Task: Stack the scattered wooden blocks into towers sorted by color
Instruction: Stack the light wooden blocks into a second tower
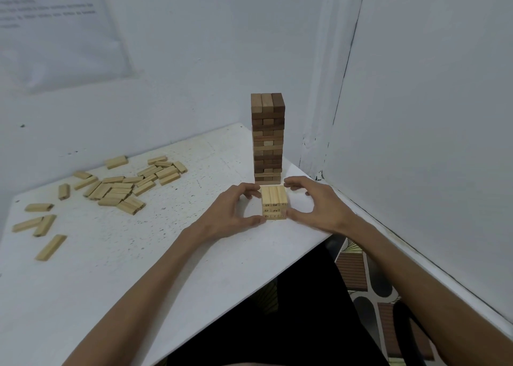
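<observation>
A view from above a person's own two bare arms reaching across a white table (138, 254) pushed into the corner of a pale room. Both hands frame a short light tower (274, 202) of pale wooden blocks, three layers high, three blocks to a layer, with small printed numbers on the end faces turned toward the viewer. The left hand (236, 207) curves around the tower's left side in a half-open C shape, its thumb touching the lower front corner and its fingertips (254, 192) at the upper back edge. The right hand (313, 201) mirrors it on the right side, thumb against the lower front corner and fingers arched toward the back corner; whether those fingers actually touch the wood cannot be told. Just behind the light tower, close to the corner, stands a tall dark tower (268, 138) of brown blocks, many layers high and upright, with neither hand on it. Well apart to the left, loose light blocks (119, 186) lie flat in a scattered heap, with a few strays nearer the table's left edge. A printed paper sheet (55, 32) hangs on the left wall, its text too blurred to read.
</observation>
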A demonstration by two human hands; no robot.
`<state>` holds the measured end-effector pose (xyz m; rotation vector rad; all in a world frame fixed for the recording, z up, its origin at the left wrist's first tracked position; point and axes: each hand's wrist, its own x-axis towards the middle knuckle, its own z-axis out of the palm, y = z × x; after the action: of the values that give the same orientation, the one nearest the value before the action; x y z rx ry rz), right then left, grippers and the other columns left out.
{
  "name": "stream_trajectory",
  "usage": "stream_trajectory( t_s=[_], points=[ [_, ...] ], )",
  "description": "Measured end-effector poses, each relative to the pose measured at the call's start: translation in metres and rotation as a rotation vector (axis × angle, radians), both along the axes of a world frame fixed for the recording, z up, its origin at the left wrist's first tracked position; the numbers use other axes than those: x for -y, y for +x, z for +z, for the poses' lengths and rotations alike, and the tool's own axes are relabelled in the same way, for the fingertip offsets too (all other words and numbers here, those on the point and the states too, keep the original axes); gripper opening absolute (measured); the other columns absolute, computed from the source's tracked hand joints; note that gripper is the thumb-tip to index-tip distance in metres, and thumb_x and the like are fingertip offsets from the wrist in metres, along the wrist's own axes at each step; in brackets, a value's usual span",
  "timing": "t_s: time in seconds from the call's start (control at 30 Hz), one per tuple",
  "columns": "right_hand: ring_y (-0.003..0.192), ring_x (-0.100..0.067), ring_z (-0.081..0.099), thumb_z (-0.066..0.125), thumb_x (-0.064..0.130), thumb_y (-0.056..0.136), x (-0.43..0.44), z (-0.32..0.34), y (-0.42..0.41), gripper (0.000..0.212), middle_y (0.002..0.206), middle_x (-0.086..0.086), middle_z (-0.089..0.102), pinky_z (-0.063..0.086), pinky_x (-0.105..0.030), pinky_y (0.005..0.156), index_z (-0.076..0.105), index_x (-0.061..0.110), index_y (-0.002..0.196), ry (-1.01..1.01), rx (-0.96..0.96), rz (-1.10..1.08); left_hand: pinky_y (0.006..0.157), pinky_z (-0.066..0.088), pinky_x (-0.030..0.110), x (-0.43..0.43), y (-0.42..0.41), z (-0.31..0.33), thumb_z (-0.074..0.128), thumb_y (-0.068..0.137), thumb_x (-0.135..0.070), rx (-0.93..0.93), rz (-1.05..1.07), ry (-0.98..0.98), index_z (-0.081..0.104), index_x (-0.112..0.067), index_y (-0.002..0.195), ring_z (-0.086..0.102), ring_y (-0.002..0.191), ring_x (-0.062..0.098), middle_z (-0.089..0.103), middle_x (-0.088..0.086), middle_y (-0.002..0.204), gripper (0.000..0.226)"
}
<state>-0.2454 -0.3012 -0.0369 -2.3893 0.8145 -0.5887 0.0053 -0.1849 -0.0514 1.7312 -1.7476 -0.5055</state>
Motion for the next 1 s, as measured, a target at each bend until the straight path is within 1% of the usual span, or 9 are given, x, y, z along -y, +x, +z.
stream_trajectory(
  t_s=[0.1, 0.13, 0.23, 0.33, 0.43, 0.57, 0.67, 0.73, 1.0],
  points=[
    [0.123, 0.008, 0.047, 0.076, 0.052, 0.087, -0.005, 0.015, 0.004, 0.065, 0.141, 0.024, 0.053, 0.036, -0.022, 0.102, 0.049, 0.036, 0.144, -0.047, -0.020, 0.007, 0.099, 0.041, 0.024, -0.007, 0.003, 0.009, 0.079, 0.088, -0.045, 0.078, 0.016, 0.014, 0.055, -0.031, 0.139, 0.050, 0.116, -0.001, 0.056, -0.020, 0.129, 0.058],
    [0.126, 0.006, 0.045, 0.074, 0.053, 0.088, -0.007, 0.020, 0.006, 0.063, 0.143, 0.024, 0.051, 0.034, -0.023, 0.104, 0.049, 0.038, 0.144, -0.064, -0.026, 0.010, 0.099, 0.040, 0.024, -0.010, 0.005, 0.012, 0.077, 0.089, -0.045, 0.105, 0.026, 0.013, 0.055, -0.030, 0.139, 0.049, 0.116, -0.001, 0.054, -0.019, 0.129, 0.057],
    [0.134, -0.001, 0.045, 0.069, 0.056, 0.091, -0.015, 0.034, 0.016, 0.058, 0.149, 0.020, 0.052, 0.033, -0.026, 0.109, 0.051, 0.039, 0.144, -0.130, -0.041, 0.051, 0.100, 0.038, 0.023, -0.020, 0.011, 0.022, 0.073, 0.093, -0.044, 0.178, 0.055, -0.015, 0.055, -0.027, 0.140, 0.047, 0.117, 0.000, 0.052, -0.019, 0.128, 0.053],
    [0.134, 0.000, 0.046, 0.066, 0.057, 0.093, -0.025, 0.042, 0.033, 0.055, 0.148, 0.017, 0.054, 0.036, -0.025, 0.111, 0.056, 0.035, 0.142, -0.179, -0.051, 0.110, 0.103, 0.043, 0.030, -0.031, 0.020, 0.030, 0.070, 0.094, -0.047, 0.228, 0.089, -0.042, 0.057, -0.029, 0.136, 0.052, 0.122, 0.007, 0.059, -0.014, 0.134, 0.048],
    [0.137, -0.005, 0.047, 0.063, 0.060, 0.093, -0.034, 0.046, 0.055, 0.054, 0.150, 0.015, 0.053, 0.040, -0.033, 0.114, 0.059, 0.032, 0.139, -0.231, -0.080, 0.161, 0.104, 0.045, 0.038, -0.049, 0.034, 0.034, 0.068, 0.095, -0.047, 0.266, 0.144, -0.045, 0.060, -0.027, 0.133, 0.055, 0.124, 0.014, 0.061, -0.010, 0.136, 0.043],
    [0.141, -0.006, 0.041, 0.060, 0.060, 0.096, -0.047, 0.051, 0.083, 0.054, 0.153, 0.015, 0.049, 0.037, -0.030, 0.114, 0.055, 0.033, 0.143, -0.259, -0.110, 0.229, 0.103, 0.046, 0.042, -0.080, 0.054, 0.033, 0.069, 0.095, -0.044, 0.280, 0.251, -0.018, 0.061, -0.026, 0.132, 0.054, 0.124, 0.017, 0.062, -0.008, 0.135, 0.041],
    [0.143, -0.008, 0.039, 0.058, 0.056, 0.098, -0.057, 0.052, 0.104, 0.055, 0.155, 0.012, 0.047, 0.036, -0.030, 0.112, 0.052, 0.030, 0.146, -0.270, -0.135, 0.290, 0.105, 0.045, 0.043, -0.105, 0.070, 0.029, 0.070, 0.095, -0.042, 0.278, 0.344, 0.007, 0.062, -0.025, 0.131, 0.054, 0.126, 0.018, 0.061, -0.007, 0.136, 0.041],
    [0.143, -0.010, 0.040, 0.058, 0.056, 0.099, -0.064, 0.049, 0.119, 0.056, 0.156, 0.011, 0.047, 0.036, -0.032, 0.114, 0.051, 0.029, 0.147, -0.279, -0.151, 0.327, 0.106, 0.045, 0.041, -0.121, 0.081, 0.026, 0.071, 0.094, -0.042, 0.283, 0.403, 0.016, 0.062, -0.024, 0.131, 0.054, 0.127, 0.018, 0.062, -0.006, 0.137, 0.042],
    [0.141, -0.018, 0.043, 0.058, 0.047, 0.101, -0.076, 0.033, 0.183, 0.053, 0.155, 0.004, 0.049, 0.035, -0.033, 0.112, 0.050, 0.024, 0.148, -0.257, -0.208, 0.427, 0.104, 0.044, 0.037, -0.154, 0.111, 0.024, 0.071, 0.095, -0.038, 0.292, 0.572, 0.038, 0.063, -0.019, 0.133, 0.055, 0.127, 0.022, 0.062, 0.000, 0.138, 0.043]
  ],
)
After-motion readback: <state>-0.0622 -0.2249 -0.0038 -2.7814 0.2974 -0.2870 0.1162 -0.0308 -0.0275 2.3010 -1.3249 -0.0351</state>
